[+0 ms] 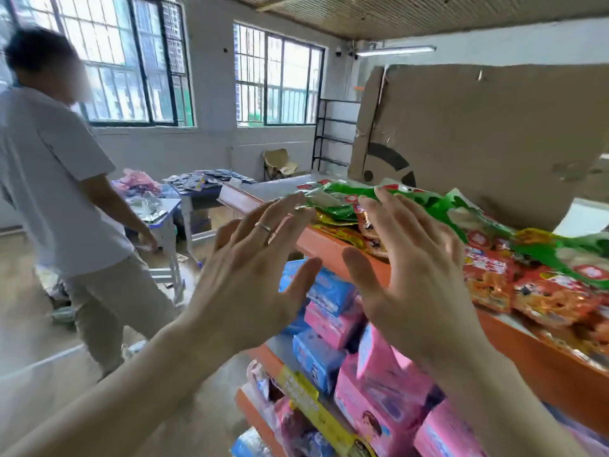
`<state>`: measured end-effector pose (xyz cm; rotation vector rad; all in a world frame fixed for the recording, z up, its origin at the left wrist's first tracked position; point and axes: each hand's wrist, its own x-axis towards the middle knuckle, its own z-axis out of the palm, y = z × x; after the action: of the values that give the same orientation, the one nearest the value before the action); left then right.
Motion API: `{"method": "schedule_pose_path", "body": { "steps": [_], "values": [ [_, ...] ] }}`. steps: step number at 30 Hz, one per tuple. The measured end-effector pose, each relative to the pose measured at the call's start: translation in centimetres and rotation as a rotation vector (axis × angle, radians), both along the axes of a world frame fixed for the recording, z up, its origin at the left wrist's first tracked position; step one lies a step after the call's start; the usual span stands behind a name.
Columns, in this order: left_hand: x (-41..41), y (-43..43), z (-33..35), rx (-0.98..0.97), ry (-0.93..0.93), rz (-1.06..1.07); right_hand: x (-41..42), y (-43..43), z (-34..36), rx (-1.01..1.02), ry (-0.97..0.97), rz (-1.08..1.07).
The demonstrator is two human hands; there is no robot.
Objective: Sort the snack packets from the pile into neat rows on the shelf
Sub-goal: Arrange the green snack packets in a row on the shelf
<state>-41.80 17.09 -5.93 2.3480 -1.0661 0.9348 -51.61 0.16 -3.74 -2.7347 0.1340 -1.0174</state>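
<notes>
A loose pile of snack packets lies on the top orange shelf [333,247]: green packets [441,206] on top, red and orange packets [534,291] below and to the right. My left hand [253,275], with a ring on one finger, is raised in front of the shelf's left end, fingers spread and straight, holding nothing. My right hand [408,268] is also spread flat, its fingertips reaching the green packets at the pile's near edge.
A big cardboard sheet [494,133] stands behind the pile. Pink and blue boxed packs [333,311] fill the lower shelves. A person in a white shirt [56,179] stands at left near small tables [161,209] with more packets.
</notes>
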Motion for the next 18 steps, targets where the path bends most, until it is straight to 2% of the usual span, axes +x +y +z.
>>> {"method": "schedule_pose_path", "body": {
  "steps": [4, 8, 11, 15, 18],
  "values": [
    [5.7, 0.5, 0.7, 0.016, 0.015, -0.069, 4.3, 1.3, 0.5, -0.002, 0.020, -0.091],
    [11.1, -0.9, 1.2, 0.030, 0.118, -0.103, 7.4, 1.3, 0.3, -0.014, 0.088, -0.187],
    [15.0, -3.1, 1.9, 0.137, 0.142, -0.159, 8.7, 0.8, 0.1, -0.016, 0.099, -0.269],
    [20.0, -6.7, 3.3, 0.325, 0.250, -0.326, 9.1, 0.6, -0.4, -0.013, 0.019, -0.380],
    [22.3, -8.8, 4.1, 0.357, 0.333, -0.285, 9.1, 0.5, -0.8, -0.011, -0.038, -0.436]
  ]
}}
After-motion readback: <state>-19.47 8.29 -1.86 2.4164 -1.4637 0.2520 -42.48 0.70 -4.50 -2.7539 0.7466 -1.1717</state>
